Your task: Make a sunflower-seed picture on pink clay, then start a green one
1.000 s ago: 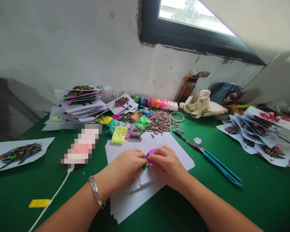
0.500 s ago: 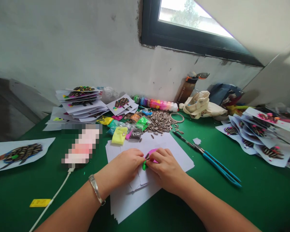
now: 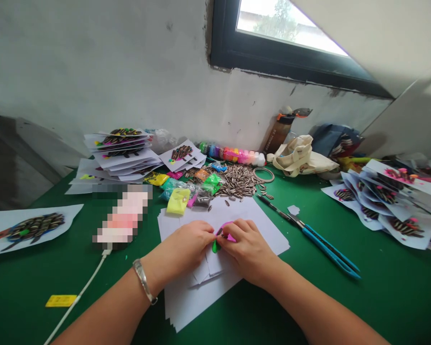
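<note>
Both hands meet over a small sheet on a stack of white paper (image 3: 187, 302). My left hand (image 3: 188, 244) is closed, its fingertips against the edge of a green clay piece (image 3: 215, 247); whatever lies between them is hidden. From the other side, my right hand (image 3: 249, 247) pinches at a dark sunflower seed (image 3: 221, 232) just above the green clay. A pink clay shape (image 3: 226, 225) shows under the right fingers, mostly covered by them.
Behind the paper lie a heap of sunflower seeds (image 3: 237, 181) and clay packets, including a yellow packet (image 3: 178, 201). Blue-handled tweezers (image 3: 330, 251) rest to the right. Seed pictures are piled left (image 3: 125, 160) and right (image 3: 377, 196). A white cable (image 3: 89, 280) crosses the left side.
The hands stay in nearly the same place. The right fingertips have shifted slightly around the seed and clay, and the view has moved a little.
</note>
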The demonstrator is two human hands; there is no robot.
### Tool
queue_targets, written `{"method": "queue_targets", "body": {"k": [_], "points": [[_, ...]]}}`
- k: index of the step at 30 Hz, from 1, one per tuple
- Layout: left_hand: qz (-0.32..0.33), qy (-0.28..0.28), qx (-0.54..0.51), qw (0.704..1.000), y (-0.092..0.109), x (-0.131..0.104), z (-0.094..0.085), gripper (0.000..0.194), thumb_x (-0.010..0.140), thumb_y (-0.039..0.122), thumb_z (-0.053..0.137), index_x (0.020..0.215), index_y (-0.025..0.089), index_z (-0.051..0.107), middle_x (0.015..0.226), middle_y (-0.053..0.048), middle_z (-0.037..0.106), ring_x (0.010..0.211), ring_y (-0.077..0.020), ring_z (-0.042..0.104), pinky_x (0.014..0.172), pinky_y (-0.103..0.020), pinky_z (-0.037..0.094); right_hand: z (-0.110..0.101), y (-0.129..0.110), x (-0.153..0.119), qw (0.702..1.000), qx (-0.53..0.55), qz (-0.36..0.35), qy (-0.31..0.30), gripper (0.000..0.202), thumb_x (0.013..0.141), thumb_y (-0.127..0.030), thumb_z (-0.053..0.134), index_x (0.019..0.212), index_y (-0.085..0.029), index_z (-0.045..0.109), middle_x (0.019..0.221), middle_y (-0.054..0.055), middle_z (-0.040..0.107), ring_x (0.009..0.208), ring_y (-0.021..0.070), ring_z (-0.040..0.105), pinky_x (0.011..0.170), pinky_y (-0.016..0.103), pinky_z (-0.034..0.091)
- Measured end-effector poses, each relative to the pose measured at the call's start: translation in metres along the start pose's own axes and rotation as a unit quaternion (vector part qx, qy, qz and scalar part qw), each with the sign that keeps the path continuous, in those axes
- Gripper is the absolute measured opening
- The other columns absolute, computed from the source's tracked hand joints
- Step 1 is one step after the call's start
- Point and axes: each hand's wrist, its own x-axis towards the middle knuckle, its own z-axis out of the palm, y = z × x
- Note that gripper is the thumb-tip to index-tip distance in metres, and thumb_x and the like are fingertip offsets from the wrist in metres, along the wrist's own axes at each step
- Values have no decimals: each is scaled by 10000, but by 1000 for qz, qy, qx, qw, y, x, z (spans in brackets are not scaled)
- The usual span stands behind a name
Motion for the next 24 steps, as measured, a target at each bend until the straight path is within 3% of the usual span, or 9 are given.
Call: {"method": "queue_targets", "body": {"k": [5,10,15,19,24], "points": [[5,1,1,1000,0,0,0,224,901,66,482,831,171,667,828,-39,635,826,-187,574,740,-284,446,-1,2,1,1000,19,-2,11,211,900,-125,535,1028,-219,672,990,70,641,923,211,478,781,371,336],[-1,0,-1,1000,0,0,-1,217,876,54,497,828,175,671,839,-41,636,834,-191,576,742,-283,450,-10,4,1,994,59,25,91,272,886,-99,499,1060,-212,675,992,71,646,910,211,490,799,377,357],[1,6,-4,1000,0,0,-2,222,891,62,490,812,178,662,828,-37,629,824,-184,570,730,-275,446,-13,9,-1,991,87,33,98,271,870,-85,494,992,-219,695,933,61,646,883,208,504,796,374,377],[0,11,-7,1000,1,0,-5,227,897,62,485,775,172,642,810,-36,621,809,-180,562,715,-270,439,-9,19,-2,979,124,92,132,283,844,-62,495,948,-217,707,852,52,632,808,188,508,764,357,394],[-10,21,-7,1000,1,0,-7,237,895,53,479,744,167,621,784,-29,600,764,-168,548,677,-261,425,-7,18,-1,982,113,122,92,212,822,-78,537,820,-207,705,787,40,613,785,182,496,756,346,373]]}}
